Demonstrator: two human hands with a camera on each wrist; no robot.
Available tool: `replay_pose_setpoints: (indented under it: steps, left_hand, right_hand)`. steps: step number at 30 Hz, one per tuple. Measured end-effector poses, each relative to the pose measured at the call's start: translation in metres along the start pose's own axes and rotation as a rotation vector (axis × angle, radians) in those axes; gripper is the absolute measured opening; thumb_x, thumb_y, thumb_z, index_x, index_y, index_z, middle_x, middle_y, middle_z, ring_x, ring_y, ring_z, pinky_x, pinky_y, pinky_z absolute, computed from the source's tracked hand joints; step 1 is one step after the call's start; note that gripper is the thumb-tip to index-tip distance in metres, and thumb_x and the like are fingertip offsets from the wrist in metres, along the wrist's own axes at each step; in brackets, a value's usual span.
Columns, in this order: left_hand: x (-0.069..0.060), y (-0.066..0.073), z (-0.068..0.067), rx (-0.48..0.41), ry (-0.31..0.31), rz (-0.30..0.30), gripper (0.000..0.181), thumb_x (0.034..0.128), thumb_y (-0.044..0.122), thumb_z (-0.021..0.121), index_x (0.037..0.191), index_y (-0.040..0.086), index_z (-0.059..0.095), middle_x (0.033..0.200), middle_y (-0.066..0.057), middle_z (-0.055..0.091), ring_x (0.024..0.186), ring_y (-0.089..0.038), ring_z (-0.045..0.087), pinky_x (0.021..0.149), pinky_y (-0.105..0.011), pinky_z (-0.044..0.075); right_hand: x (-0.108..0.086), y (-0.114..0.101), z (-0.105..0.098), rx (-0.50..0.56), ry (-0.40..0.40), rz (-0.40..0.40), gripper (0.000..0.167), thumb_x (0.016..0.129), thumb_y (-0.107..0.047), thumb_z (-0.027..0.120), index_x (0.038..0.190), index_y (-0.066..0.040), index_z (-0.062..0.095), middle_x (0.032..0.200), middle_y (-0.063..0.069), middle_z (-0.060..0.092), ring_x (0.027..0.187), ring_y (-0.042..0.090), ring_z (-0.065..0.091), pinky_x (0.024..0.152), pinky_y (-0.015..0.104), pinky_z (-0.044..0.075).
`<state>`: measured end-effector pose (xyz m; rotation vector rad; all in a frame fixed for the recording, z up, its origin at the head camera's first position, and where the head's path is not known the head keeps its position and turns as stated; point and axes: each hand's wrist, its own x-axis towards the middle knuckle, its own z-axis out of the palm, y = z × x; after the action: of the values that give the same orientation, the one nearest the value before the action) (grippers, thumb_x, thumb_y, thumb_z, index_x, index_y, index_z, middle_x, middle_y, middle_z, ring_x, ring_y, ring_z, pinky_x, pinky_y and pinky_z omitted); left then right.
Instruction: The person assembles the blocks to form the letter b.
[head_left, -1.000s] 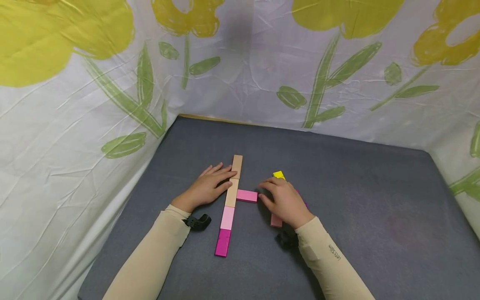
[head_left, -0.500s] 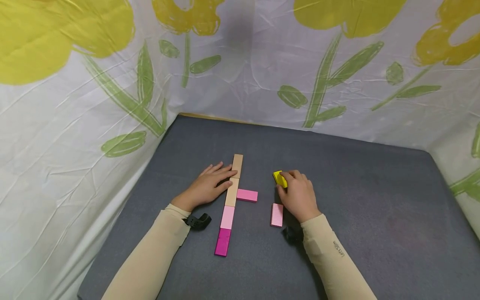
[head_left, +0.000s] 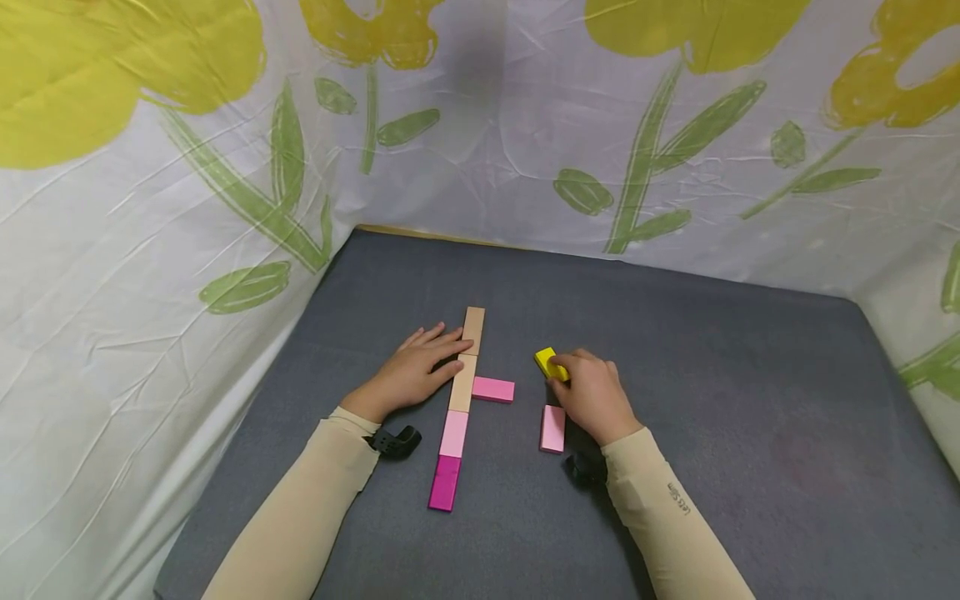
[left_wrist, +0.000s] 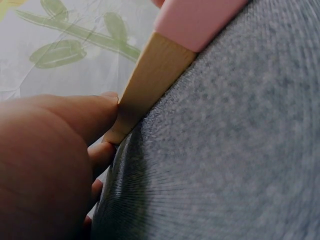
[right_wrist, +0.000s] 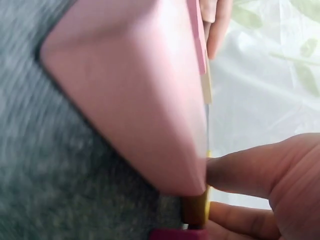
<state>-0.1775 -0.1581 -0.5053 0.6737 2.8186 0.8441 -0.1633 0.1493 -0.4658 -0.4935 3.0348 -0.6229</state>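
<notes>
Four blocks lie end to end in a row: two wooden ones [head_left: 462, 385], a light pink one [head_left: 453, 433] and a magenta one [head_left: 445, 483]. The left hand [head_left: 408, 373] rests flat with spread fingers, its fingertips touching the wooden blocks; in the left wrist view its thumb meets the wooden block [left_wrist: 155, 67]. A pink block [head_left: 493, 389] extends rightward from the row. The right hand [head_left: 596, 396] pinches a yellow block [head_left: 548, 360] between thumb and fingers. Nearer the person lies a loose pink block [head_left: 552, 429], large in the right wrist view [right_wrist: 125, 95].
The dark grey table [head_left: 735, 433] is bordered by a white cloth [head_left: 480, 192] with yellow flowers and green leaves. In the right wrist view, a magenta piece [right_wrist: 177, 234] shows at the bottom edge.
The right hand has moved from beside the rightward pink block to the yellow block, uncovering the loose pink block. The yellow block has shifted slightly left and nearer. The left hand has stayed in place.
</notes>
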Motion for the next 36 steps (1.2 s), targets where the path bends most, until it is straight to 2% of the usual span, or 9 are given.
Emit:
replay_pose_setpoints:
  steps: [8,16,21,24,31,36]
  left_hand:
    - [0.001,0.0,0.001,0.001,-0.005,-0.008,0.05,0.1117,0.04,0.05,0.159,0.023,0.05,0.167,-0.006,0.04,0.161,-0.032,0.022,0.131,-0.054,0.007]
    - [-0.003,-0.001,0.002,0.011,0.003,-0.001,0.05,0.1105,0.038,0.054,0.157,0.021,0.052,0.165,-0.008,0.042,0.16,-0.035,0.025,0.13,-0.056,0.01]
    - [-0.003,-0.001,0.002,0.008,0.012,0.012,0.049,0.1104,0.037,0.054,0.156,0.02,0.053,0.165,-0.008,0.043,0.159,-0.036,0.026,0.13,-0.057,0.011]
    - [-0.002,0.0,0.001,0.008,0.016,0.012,0.049,0.1104,0.037,0.054,0.156,0.02,0.053,0.165,-0.008,0.044,0.159,-0.036,0.027,0.13,-0.058,0.012]
    - [-0.001,0.003,0.001,0.007,0.017,0.006,0.049,0.1108,0.037,0.053,0.157,0.02,0.053,0.166,-0.008,0.042,0.159,-0.036,0.026,0.13,-0.058,0.011]
    - [-0.001,0.003,0.0,0.0,0.014,0.0,0.049,0.1107,0.037,0.053,0.157,0.02,0.053,0.166,-0.007,0.042,0.159,-0.035,0.025,0.13,-0.057,0.01]
  right_hand:
    - [-0.004,-0.007,-0.002,-0.036,-0.052,-0.004,0.031,0.092,-0.017,0.082,0.122,-0.006,0.079,0.115,0.013,0.076,0.109,0.032,0.07,0.09,0.051,0.047]
    - [-0.015,-0.011,0.004,0.031,-0.079,-0.023,0.035,0.092,-0.015,0.082,0.125,-0.005,0.078,0.116,0.014,0.075,0.108,0.033,0.07,0.099,0.055,0.051]
    - [-0.024,-0.014,0.006,0.043,-0.049,-0.055,0.035,0.09,-0.013,0.084,0.123,-0.005,0.079,0.113,0.012,0.075,0.101,0.03,0.071,0.093,0.05,0.057]
    - [-0.027,-0.014,0.006,0.042,-0.032,-0.087,0.033,0.089,-0.012,0.085,0.121,-0.005,0.08,0.11,0.011,0.075,0.098,0.028,0.071,0.09,0.049,0.057]
    - [-0.033,-0.015,0.005,0.059,-0.036,-0.129,0.03,0.088,-0.008,0.085,0.118,-0.005,0.081,0.109,0.01,0.075,0.097,0.027,0.071,0.088,0.046,0.059]
    - [-0.035,-0.017,0.004,0.034,-0.058,-0.133,0.03,0.088,-0.008,0.084,0.118,-0.008,0.082,0.113,0.01,0.076,0.104,0.029,0.072,0.095,0.054,0.054]
